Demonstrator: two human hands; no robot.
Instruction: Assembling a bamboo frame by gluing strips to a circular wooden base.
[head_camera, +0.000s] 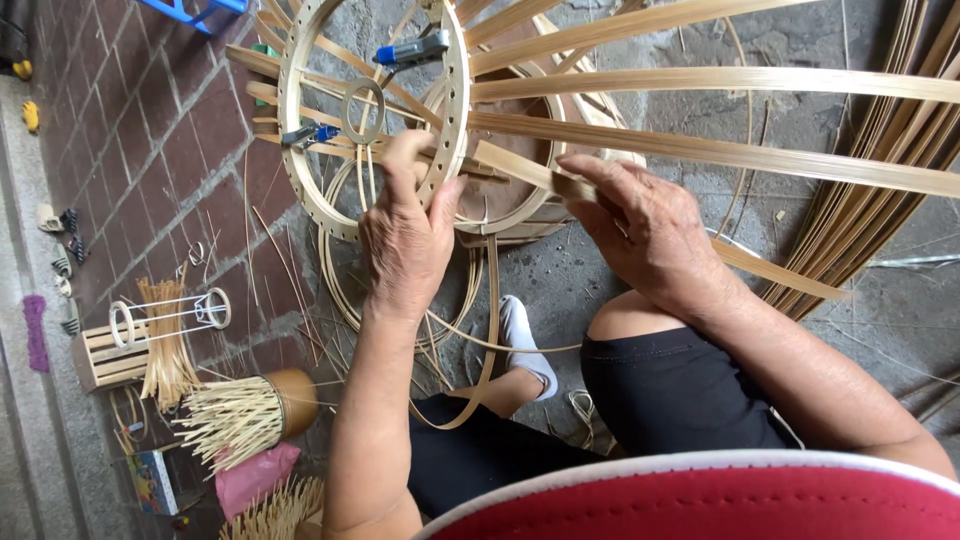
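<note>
Brick-and-concrete floor under a pale hoop (455, 130) with spokes fanning out. Left hand (405, 240) clamps the hoop's lower rim, fingers closed, steadying it. Right hand (650, 230) beside the hoop pinches a bamboo strip (520, 168), tip at the rim

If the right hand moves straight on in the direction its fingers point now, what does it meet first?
Probably the wooden ring: the right hand points left along the bamboo strip it presses, toward the left hand gripping that ring's rim.
</note>
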